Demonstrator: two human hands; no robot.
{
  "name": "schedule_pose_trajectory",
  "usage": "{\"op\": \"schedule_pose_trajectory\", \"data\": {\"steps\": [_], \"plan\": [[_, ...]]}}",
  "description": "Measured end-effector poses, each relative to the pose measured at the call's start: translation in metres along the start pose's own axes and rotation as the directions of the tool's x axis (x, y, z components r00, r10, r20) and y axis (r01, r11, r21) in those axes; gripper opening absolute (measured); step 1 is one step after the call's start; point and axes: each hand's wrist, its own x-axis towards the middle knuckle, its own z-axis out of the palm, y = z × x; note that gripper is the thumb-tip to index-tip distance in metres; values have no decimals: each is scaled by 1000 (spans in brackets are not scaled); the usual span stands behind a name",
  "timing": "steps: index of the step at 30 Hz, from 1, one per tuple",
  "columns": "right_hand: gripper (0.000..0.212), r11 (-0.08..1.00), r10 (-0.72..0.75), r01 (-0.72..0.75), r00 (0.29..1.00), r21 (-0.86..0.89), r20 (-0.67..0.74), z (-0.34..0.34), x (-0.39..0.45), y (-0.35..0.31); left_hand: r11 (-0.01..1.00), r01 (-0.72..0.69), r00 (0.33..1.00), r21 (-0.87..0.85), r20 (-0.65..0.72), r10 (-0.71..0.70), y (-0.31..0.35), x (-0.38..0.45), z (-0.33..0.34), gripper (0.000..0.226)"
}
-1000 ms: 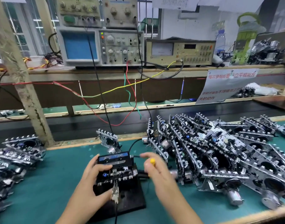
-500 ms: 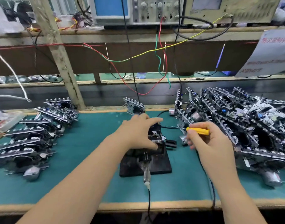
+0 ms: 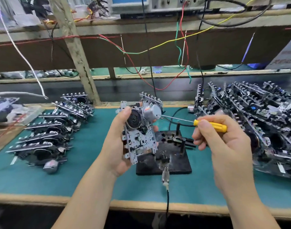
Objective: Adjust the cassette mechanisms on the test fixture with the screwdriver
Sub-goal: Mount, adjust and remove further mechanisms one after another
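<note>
My left hand [image 3: 116,146] grips a metal cassette mechanism [image 3: 139,134] upright above the green mat, its underside with a black flywheel and a silver motor turned toward me. In my right hand [image 3: 224,146] I hold a yellow-handled screwdriver [image 3: 210,125], whose thin shaft points left with the tip at the motor. The black test fixture [image 3: 176,162] stands on the mat below and between my hands, with upright posts and nothing mounted on it. A cable [image 3: 167,197] runs from its front over the bench edge.
A large heap of cassette mechanisms [image 3: 257,123] fills the right side of the mat. A smaller row of mechanisms [image 3: 47,138] lies at the left. One more mechanism [image 3: 151,99] stands behind the held one. Coloured wires [image 3: 179,47] hang from the instrument shelf.
My left hand has lifted the mechanism off the fixture and turned it over. My right hand has brought the screwdriver tip to its motor. The camera has tilted down.
</note>
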Motion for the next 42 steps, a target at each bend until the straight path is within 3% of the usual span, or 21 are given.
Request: {"op": "schedule_pose_trajectory", "data": {"steps": [6,11,14,17,20,24,27,39,42], "plan": [[10,999,50,-51,997,18,55,3,1,-3,999,-44,999,-3,6,44,-3,-4,-6,45],[10,996,85,-85,996,8,9,-2,3,-3,997,-76,996,-29,40,77,-9,-5,-5,41],[12,993,114,-115,993,25,40,-4,4,-5,992,-87,995,-92,39,91,-7,-8,-1,55],[13,991,129,-130,990,29,56,-2,3,-7,992,-100,994,-75,35,103,-6,-10,1,50],[15,986,158,-158,987,52,22,2,2,-9,989,-147,989,31,23,146,-7,-11,-1,44],[27,979,202,-202,979,28,3,3,7,-11,921,-290,956,260,25,293,-7,-14,0,66],[32,974,224,-224,975,25,12,3,14,-14,858,-351,933,375,62,354,-8,-15,0,67],[32,944,323,-314,943,-104,84,-2,19,-14,837,-373,920,399,42,390,-6,-15,0,65],[18,952,305,-305,948,-11,92,2,16,-14,857,-351,925,379,-2,380,-4,-14,0,66]]}}
